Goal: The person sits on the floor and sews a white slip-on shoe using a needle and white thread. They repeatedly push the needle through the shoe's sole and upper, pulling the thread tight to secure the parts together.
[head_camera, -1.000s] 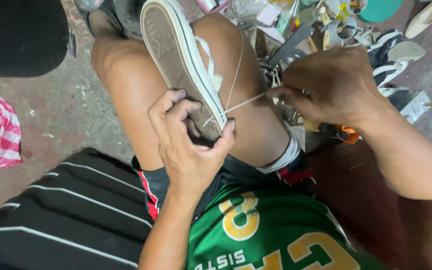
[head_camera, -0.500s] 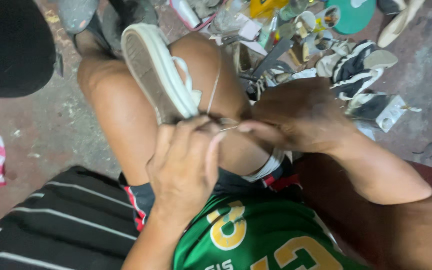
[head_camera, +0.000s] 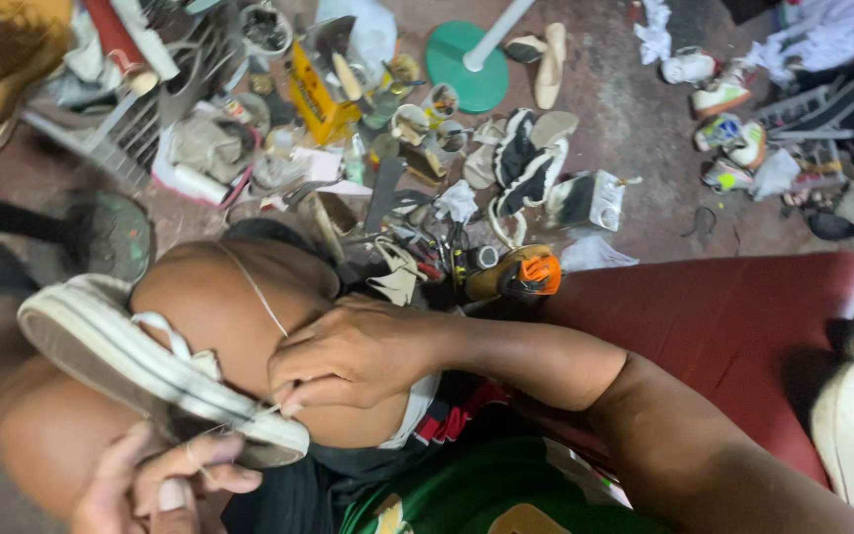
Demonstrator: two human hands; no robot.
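The sneaker (head_camera: pixel 140 371) rests sole-up across the knee, near left. The left hand (head_camera: pixel 155 485) supports it from below, fingers curled against the toe end. The right hand (head_camera: pixel 353 356) pinches a thread (head_camera: pixel 254 287) at the sole edge, fingers tight. Far behind, shoes (head_camera: pixel 526 158) lie scattered on the floor (head_camera: pixel 644 109).

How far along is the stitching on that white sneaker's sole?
Done: cannot tell; no finished stitches show along the sneaker sole. In hand: the left hand steadies the sneaker's end on the knee while the right hand pinches at the sole edge, a thread running up over the knee. Left: the visible sole edge shows no stitching.
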